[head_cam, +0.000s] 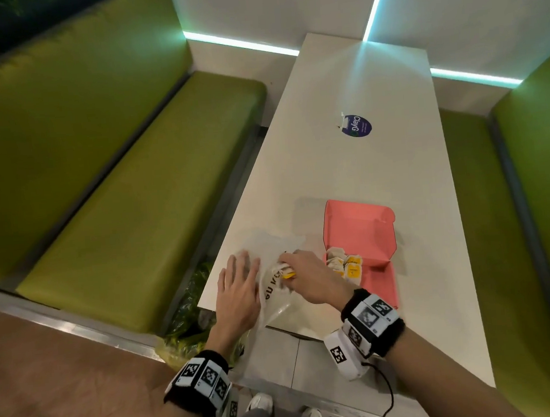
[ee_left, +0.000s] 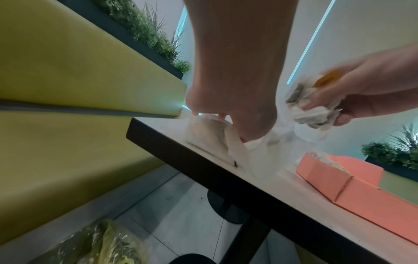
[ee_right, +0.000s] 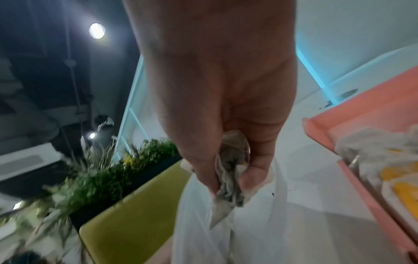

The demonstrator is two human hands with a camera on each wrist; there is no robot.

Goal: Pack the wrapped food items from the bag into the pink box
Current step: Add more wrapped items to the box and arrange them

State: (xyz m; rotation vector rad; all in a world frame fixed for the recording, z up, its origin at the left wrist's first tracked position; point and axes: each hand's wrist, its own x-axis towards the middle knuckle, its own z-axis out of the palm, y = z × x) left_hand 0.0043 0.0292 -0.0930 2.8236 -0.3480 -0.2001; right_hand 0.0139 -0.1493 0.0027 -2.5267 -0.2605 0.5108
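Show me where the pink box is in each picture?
Head: the pink box lies open on the white table, low and right of centre, beside the right hand.
Left wrist: lower right, seen from the side.
Right wrist: right edge, with wrapped food inside.
Shared landmark: the white plastic bag, just left of the box in every view.
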